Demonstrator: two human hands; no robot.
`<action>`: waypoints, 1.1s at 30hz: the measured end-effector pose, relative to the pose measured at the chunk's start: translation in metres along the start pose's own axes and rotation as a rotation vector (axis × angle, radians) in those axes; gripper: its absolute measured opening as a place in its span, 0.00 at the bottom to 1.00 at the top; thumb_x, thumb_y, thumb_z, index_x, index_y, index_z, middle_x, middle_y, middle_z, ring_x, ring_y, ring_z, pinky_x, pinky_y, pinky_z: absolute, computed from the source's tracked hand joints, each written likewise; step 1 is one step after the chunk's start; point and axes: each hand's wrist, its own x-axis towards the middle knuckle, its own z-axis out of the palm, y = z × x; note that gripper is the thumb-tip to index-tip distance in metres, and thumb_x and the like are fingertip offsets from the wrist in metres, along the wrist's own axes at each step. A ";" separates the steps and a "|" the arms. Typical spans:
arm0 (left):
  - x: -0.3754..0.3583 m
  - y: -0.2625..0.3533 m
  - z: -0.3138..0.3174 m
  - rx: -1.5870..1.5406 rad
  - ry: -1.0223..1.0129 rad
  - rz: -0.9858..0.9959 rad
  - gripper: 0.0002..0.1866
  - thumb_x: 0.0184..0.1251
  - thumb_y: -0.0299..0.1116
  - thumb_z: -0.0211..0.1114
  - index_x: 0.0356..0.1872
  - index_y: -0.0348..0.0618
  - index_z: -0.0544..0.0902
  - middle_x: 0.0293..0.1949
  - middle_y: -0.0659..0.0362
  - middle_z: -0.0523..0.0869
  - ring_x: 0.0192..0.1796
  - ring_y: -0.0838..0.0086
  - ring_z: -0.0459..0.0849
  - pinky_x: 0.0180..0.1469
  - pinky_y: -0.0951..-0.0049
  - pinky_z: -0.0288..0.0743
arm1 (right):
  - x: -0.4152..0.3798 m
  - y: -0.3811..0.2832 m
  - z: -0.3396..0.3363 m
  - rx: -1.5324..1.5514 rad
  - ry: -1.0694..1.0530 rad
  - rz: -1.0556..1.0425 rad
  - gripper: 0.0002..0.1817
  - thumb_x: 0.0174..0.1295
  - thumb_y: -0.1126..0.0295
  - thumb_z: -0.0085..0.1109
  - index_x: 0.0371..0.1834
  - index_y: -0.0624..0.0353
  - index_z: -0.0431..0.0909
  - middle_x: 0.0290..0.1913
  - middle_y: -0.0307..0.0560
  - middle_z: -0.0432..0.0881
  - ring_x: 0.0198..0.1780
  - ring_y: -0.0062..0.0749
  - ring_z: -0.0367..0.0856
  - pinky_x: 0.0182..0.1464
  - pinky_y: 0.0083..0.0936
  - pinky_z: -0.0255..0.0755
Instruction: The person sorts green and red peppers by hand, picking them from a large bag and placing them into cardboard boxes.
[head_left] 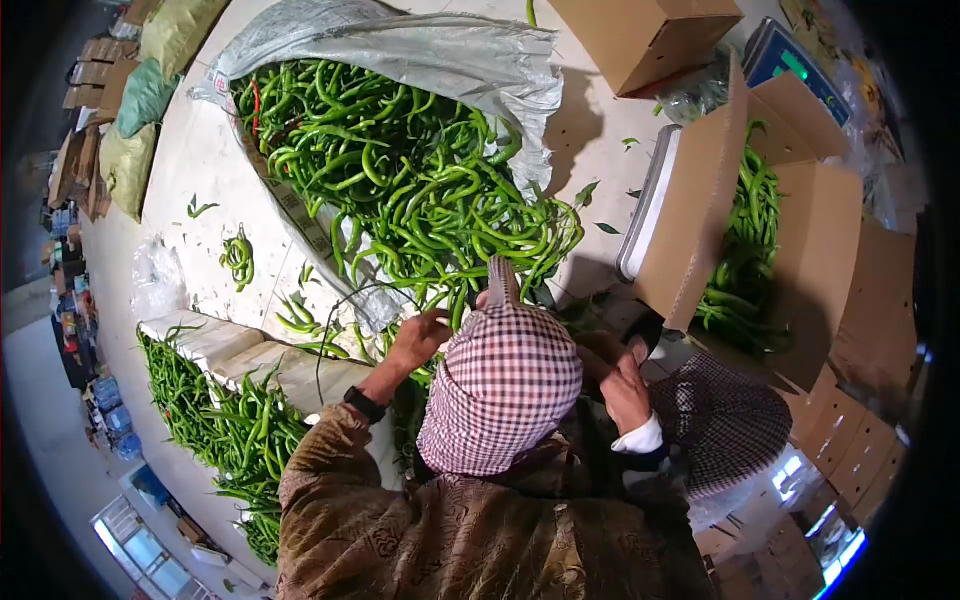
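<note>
My left hand (418, 341), with a dark watch on its wrist, reaches to the near edge of a heap of long green chili peppers (400, 170). Its fingers are curled in close against the peppers; what they hold is hidden. The heap spills out of a white woven sack (390, 50). To the right of my checked cap (505, 385) is my right hand (622, 385), its fingers bent and partly covered by the cap. An open cardboard box (690, 215) holding more green peppers (745, 235) stands beyond it.
Another batch of green peppers (250, 425) lies at lower left beside a pale block-like edge (260, 360). Loose peppers (238, 258) are scattered on the floor. A closed box (650, 40) and a digital scale (795, 65) stand upper right. Another checked cap (735, 420) is close on my right.
</note>
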 end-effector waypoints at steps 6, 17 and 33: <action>0.032 -0.014 0.001 0.571 0.288 0.256 0.28 0.53 0.27 0.67 0.59 0.37 0.76 0.49 0.46 0.81 0.52 0.51 0.80 0.52 0.57 0.75 | 0.030 0.010 0.009 -0.296 0.007 -0.088 0.15 0.67 0.67 0.58 0.51 0.66 0.78 0.44 0.48 0.84 0.45 0.29 0.82 0.49 0.25 0.75; 0.108 0.041 0.027 0.954 0.233 0.621 0.40 0.54 0.22 0.60 0.73 0.44 0.61 0.70 0.47 0.64 0.73 0.51 0.62 0.68 0.52 0.60 | 0.058 0.058 0.023 0.242 0.083 0.534 0.17 0.69 0.66 0.57 0.55 0.65 0.75 0.45 0.49 0.84 0.45 0.33 0.83 0.50 0.27 0.76; 0.172 0.011 0.070 1.250 0.112 0.627 0.24 0.66 0.31 0.51 0.64 0.42 0.70 0.41 0.56 0.80 0.41 0.64 0.81 0.52 0.60 0.69 | 0.059 0.083 0.013 0.453 0.071 0.405 0.15 0.67 0.67 0.59 0.52 0.65 0.78 0.45 0.49 0.84 0.47 0.32 0.82 0.53 0.29 0.74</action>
